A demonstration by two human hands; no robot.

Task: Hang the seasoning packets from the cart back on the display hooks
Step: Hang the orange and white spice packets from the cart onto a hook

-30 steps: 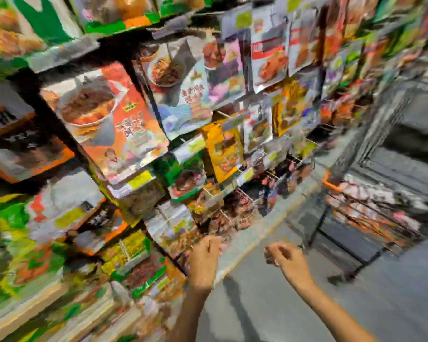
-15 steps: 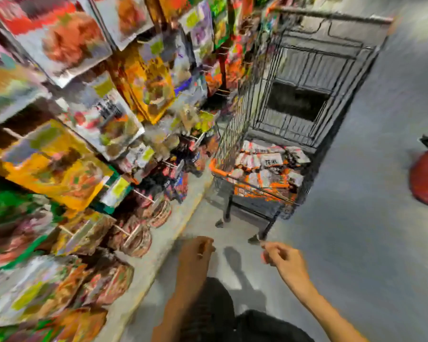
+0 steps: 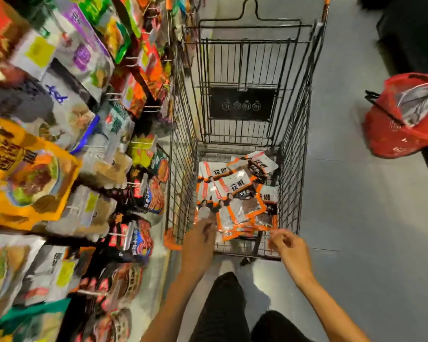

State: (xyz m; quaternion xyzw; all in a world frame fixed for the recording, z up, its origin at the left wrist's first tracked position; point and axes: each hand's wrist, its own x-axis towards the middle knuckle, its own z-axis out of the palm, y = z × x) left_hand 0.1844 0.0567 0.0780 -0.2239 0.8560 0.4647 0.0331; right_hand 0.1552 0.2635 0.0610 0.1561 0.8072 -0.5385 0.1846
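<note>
A black wire shopping cart [image 3: 183, 149] stands straight ahead. Several white-and-orange seasoning packets [image 3: 235, 191] lie in a loose pile on its floor. My left hand [image 3: 199, 245] reaches over the cart's near rim, its fingers stretched toward the nearest packets, holding nothing. My right hand [image 3: 288, 250] hovers at the near right corner of the cart with loosely curled fingers, nothing in it. The display hooks [image 3: 139, 141] with hanging packets fill the left side, blurred by motion.
A red plastic basket [image 3: 391, 129] with a silvery bag sits on the grey floor at the right. My dark trouser legs [image 3: 225, 309] show at the bottom. The shelf base runs along the cart's left side.
My view swung from the display rack to the cart. Both hands moved forward from the floor area to the cart's near rim, the left one reaching in toward the packets.
</note>
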